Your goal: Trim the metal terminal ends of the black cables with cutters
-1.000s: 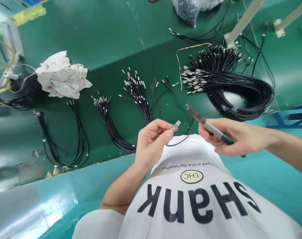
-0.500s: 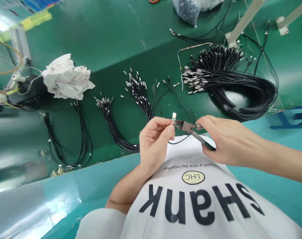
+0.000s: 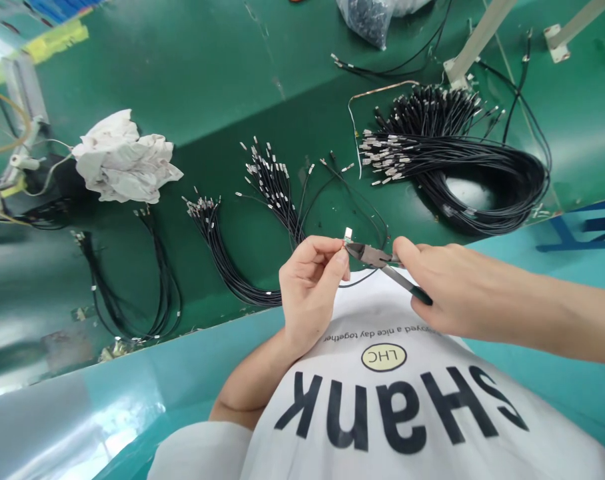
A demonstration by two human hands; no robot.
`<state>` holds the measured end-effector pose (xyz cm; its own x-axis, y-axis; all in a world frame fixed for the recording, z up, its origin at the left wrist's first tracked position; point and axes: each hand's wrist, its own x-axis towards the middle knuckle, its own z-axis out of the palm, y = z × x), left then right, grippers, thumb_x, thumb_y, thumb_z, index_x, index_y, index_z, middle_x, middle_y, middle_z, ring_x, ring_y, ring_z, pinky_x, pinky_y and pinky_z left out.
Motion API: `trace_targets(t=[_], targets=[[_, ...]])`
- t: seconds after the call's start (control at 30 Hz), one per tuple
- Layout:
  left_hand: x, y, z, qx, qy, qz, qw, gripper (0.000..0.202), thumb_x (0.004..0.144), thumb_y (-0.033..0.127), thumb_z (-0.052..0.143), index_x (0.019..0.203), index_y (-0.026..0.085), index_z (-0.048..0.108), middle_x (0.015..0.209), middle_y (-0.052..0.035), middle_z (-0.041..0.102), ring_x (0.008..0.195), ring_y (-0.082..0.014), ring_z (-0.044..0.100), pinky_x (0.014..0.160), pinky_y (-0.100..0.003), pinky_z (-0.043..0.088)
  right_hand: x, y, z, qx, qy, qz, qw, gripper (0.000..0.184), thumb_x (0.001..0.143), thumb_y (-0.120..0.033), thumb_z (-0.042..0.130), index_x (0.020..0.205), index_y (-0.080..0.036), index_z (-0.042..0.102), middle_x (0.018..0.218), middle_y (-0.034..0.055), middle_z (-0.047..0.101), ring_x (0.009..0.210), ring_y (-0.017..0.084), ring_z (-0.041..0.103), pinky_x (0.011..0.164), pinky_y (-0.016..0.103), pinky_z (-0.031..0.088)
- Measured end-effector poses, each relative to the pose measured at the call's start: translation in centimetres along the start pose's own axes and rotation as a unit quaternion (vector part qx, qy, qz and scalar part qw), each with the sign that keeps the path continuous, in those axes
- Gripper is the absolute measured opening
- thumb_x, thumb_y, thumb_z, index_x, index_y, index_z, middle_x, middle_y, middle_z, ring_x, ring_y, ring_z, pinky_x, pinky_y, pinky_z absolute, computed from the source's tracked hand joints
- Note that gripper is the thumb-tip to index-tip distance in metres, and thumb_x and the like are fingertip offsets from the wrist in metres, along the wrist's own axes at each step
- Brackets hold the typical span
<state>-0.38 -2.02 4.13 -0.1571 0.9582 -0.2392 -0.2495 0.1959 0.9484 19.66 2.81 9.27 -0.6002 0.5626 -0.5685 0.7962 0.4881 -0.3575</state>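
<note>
My left hand (image 3: 312,287) pinches a black cable close to its end, between thumb and forefinger. A small metal connector (image 3: 348,235) on that end sticks up past the fingertips. The cable (image 3: 357,283) curves away to the right below the fingers. My right hand (image 3: 447,280) is wrapped round the handles of a pair of diagonal cutting pliers (image 3: 375,257). The tips of the jaws touch or nearly touch the cable end just below the connector. Exactly what lies between the jaws is too small to make out.
Black cable bundles (image 3: 232,267) lie across the green table (image 3: 217,80), with a thick coil (image 3: 482,167) at right. A crumpled white cloth (image 3: 127,157) lies at left. Behind are a plastic bag (image 3: 367,23) and metal posts (image 3: 482,40).
The pliers' handles have moved closer together and the jaws look more closed at the cable end. My left hand stays almost where it was; the view has shifted slightly.
</note>
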Motion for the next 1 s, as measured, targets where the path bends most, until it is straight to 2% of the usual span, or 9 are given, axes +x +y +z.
trace_targets(t=[0.13,0.23,0.3,0.37,0.47,0.6,0.8,1.0], targets=[[0.3,0.3,-0.3,-0.018,-0.012,-0.007,1.000,0.004,0.089,0.023,0.071,0.088,0.019,0.070,0.062,0.0023,0.060,0.060,-0.0106,0.054,0.061,-0.026,0.045,0.2,0.9,-0.2,0.144,-0.044,-0.017,0.989,0.025,0.078,-0.015,0.055,0.091,-0.026,0.036,0.070,-0.0041,0.052,0.056,0.015,0.047,0.048,0.027,0.026],[0.5,0.6,-0.4,-0.064,-0.026,-0.031,0.997,0.005,0.088,0.022,0.073,0.086,0.018,0.071,0.062,0.0022,0.060,0.057,-0.0090,0.051,0.060,-0.025,0.044,0.6,2.0,0.0,0.286,-0.075,-0.086,0.951,0.025,0.078,-0.017,0.059,0.087,-0.026,0.038,0.072,-0.0049,0.047,0.063,0.014,0.046,0.052,0.025,0.032],[0.5,0.7,-0.4,-0.088,-0.035,-0.047,0.994,0.003,0.087,0.020,0.074,0.087,0.018,0.072,0.065,0.0017,0.061,0.056,-0.0077,0.049,0.059,-0.024,0.042,0.8,2.4,0.2,0.342,-0.050,-0.115,0.931,0.024,0.078,-0.018,0.059,0.088,-0.026,0.039,0.076,-0.0048,0.045,0.065,0.013,0.044,0.054,0.024,0.035],[0.5,0.8,-0.3,-0.101,-0.033,-0.048,0.993,0.002,0.088,0.019,0.073,0.087,0.018,0.072,0.066,0.0017,0.061,0.057,-0.0072,0.049,0.059,-0.024,0.042,0.8,2.5,0.6,0.319,0.002,-0.098,0.943,0.024,0.079,-0.018,0.059,0.092,-0.026,0.040,0.077,-0.0053,0.045,0.064,0.013,0.043,0.055,0.025,0.034],[0.6,0.8,-0.2,-0.106,-0.008,-0.033,0.994,0.004,0.088,0.021,0.073,0.087,0.018,0.072,0.064,0.0023,0.059,0.058,-0.0080,0.051,0.059,-0.023,0.042,0.7,1.8,1.2,0.198,0.063,-0.051,0.977,0.029,0.078,-0.018,0.060,0.101,-0.025,0.043,0.082,-0.0044,0.054,0.065,0.014,0.050,0.058,0.027,0.035],[0.7,0.7,0.2,-0.108,0.010,-0.029,0.994,0.006,0.086,0.022,0.076,0.089,0.020,0.072,0.067,0.0020,0.062,0.060,-0.0086,0.053,0.061,-0.023,0.045,0.8,0.9,1.8,0.094,0.106,-0.034,0.989,0.035,0.079,-0.020,0.057,0.111,-0.022,0.044,0.098,0.0024,0.063,0.080,0.021,0.062,0.064,0.031,0.039],[0.6,0.2,0.3,-0.120,0.015,-0.012,0.993,0.004,0.088,0.020,0.074,0.091,0.021,0.071,0.071,0.0023,0.064,0.061,-0.0076,0.055,0.062,-0.022,0.047,1.0,0.4,2.0,0.014,0.125,-0.006,0.992,0.031,0.080,-0.024,0.055,0.110,-0.020,0.045,0.111,0.0082,0.063,0.090,0.026,0.066,0.061,0.034,0.038],[0.5,-0.2,0.0,-0.090,0.006,0.015,0.996,0.004,0.091,0.019,0.071,0.094,0.022,0.070,0.071,0.0027,0.065,0.064,-0.0080,0.058,0.065,-0.022,0.049,0.9,0.0,1.5,-0.037,0.120,0.008,0.992,0.023,0.082,-0.026,0.054,0.101,-0.020,0.043,0.092,0.0043,0.057,0.079,0.024,0.063,0.056,0.034,0.033]])
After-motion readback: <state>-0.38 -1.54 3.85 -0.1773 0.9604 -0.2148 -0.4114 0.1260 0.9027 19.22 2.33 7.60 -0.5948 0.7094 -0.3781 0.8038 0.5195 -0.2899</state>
